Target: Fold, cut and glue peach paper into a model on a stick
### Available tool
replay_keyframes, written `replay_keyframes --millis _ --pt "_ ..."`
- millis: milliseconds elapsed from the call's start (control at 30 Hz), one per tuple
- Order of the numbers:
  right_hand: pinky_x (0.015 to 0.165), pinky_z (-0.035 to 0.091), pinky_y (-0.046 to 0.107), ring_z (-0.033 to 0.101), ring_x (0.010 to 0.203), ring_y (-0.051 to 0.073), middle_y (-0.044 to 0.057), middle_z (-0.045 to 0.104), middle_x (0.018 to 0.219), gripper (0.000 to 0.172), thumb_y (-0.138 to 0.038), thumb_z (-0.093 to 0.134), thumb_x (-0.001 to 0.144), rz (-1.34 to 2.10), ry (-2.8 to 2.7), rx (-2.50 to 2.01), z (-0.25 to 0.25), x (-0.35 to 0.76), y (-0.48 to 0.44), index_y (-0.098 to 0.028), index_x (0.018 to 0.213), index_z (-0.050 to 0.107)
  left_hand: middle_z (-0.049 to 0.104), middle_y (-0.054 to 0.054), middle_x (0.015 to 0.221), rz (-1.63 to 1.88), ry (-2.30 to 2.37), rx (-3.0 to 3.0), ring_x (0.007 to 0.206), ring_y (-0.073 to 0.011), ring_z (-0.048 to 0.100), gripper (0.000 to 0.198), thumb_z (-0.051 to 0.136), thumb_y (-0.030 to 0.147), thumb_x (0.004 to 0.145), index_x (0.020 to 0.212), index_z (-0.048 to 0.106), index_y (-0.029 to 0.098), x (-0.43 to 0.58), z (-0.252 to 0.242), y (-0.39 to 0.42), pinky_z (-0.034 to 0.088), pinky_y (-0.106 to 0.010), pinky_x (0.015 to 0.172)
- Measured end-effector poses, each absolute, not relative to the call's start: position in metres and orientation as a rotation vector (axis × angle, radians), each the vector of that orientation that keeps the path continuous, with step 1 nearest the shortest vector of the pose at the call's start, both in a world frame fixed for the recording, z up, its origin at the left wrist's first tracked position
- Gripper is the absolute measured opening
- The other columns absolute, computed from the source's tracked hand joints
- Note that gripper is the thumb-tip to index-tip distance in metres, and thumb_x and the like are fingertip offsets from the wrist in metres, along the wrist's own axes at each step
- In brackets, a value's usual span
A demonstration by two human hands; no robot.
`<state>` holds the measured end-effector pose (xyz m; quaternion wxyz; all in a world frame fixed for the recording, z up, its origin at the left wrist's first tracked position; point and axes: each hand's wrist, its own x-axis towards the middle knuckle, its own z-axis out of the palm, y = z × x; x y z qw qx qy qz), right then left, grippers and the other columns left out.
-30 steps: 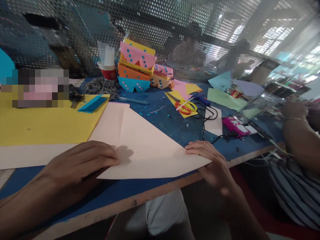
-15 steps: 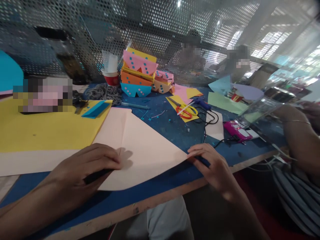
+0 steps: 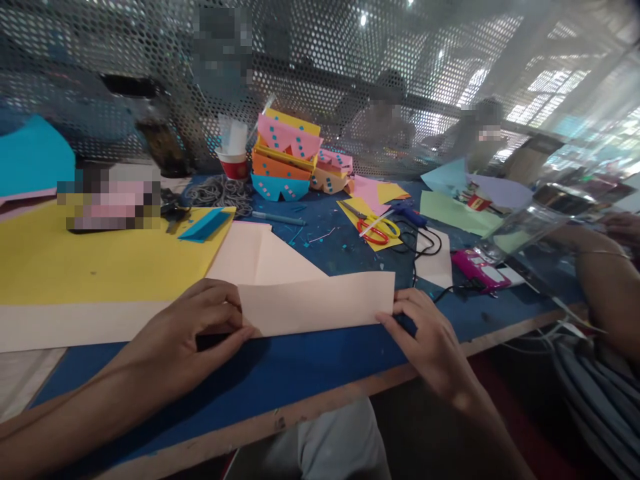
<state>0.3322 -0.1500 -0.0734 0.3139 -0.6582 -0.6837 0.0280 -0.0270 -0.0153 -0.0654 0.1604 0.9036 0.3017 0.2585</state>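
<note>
A pale peach paper sheet (image 3: 315,300) lies on the blue tabletop (image 3: 310,363), its near edge folded up into a long flap. My left hand (image 3: 195,333) pinches the flap's left end, fingers curled around it. My right hand (image 3: 425,333) grips the flap's right end with thumb and fingers closed. A large yellow sheet (image 3: 100,260) lies to the left, partly under the peach paper.
Farther back stand stacked coloured paper boxes (image 3: 285,160), a red cup (image 3: 235,163), a coil of grey cord (image 3: 220,193), a pen (image 3: 277,218), scissors (image 3: 373,227) and a pink device with a black cable (image 3: 477,267). Another person's arm (image 3: 605,287) rests at the right. A mesh screen backs the table.
The paper's near pointed edge has been lifted and folded away from me into a flap. Both hands moved up with it and now hold its ends.
</note>
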Motion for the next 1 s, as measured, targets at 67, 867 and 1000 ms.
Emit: replay_keyframes --millis 67,867,1000 --pt "0.092 0.05 0.04 0.064 0.106 0.026 0.006 0.068 0.107 0.022 -0.036 0.062 0.107 0.057 -1.811 -1.739 -0.074 0.332 -0.149 -0.025 0.089 0.062 0.069 -0.004 0.094 0.737 0.881 2.544 0.097 -0.023 0.065 0.026 0.062 0.044 0.101 0.087 0.077 0.028 -0.027 -0.069 -0.014 0.058 -0.03 0.077" --pt "0.093 0.049 0.042 0.062 0.105 0.027 0.007 0.065 0.11 0.021 -0.035 0.062 0.106 -0.023 -1.804 -1.723 -0.085 0.334 -0.146 -0.025 0.089 0.056 0.069 -0.003 0.086 0.735 0.954 2.528 0.086 -0.0224 0.062 0.026 0.065 0.036 0.094 0.072 0.058 0.023 -0.012 -0.064 -0.01 0.052 -0.033 0.076" --pt "0.093 0.05 0.042 0.063 0.107 0.027 0.008 0.065 0.112 0.021 -0.038 0.061 0.106 0.011 -1.79 -1.729 -0.086 0.336 -0.147 -0.026 0.09 0.056 0.069 -0.003 0.083 0.726 0.968 2.521 0.084 -0.0226 0.062 0.024 0.065 0.034 0.091 0.07 0.057 0.023 -0.01 -0.058 -0.012 0.051 -0.033 0.074"
